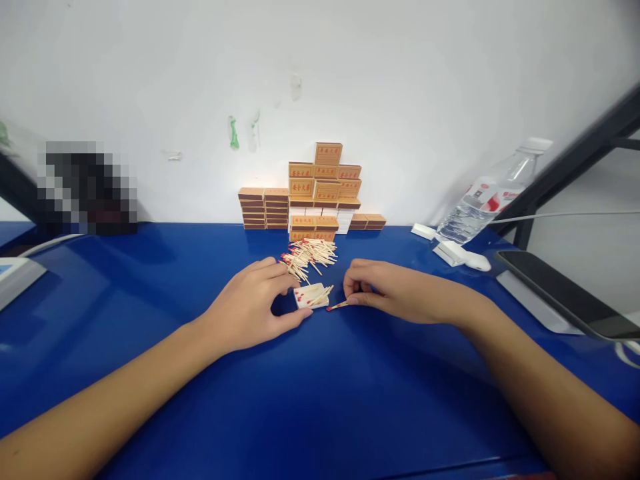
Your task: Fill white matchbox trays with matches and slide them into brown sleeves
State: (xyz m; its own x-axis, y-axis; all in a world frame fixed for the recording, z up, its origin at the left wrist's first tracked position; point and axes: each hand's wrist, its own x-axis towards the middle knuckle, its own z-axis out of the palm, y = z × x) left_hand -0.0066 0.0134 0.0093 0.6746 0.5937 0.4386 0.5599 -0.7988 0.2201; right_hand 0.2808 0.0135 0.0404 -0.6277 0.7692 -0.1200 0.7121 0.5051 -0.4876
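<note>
Pinching a match (339, 306) beside the tray (306, 299)

Our right hand (395, 290) nips the match between thumb and forefinger, low at the surface (320, 400). Our left hand (255, 303) curls its fingers (273, 270) round the small tray. We judge a nudge could tip the tray or scatter the loose pile (310, 255) just beyond the fingers. Room lies open nearer us, while a phone (565, 293) crowds the right.
</note>
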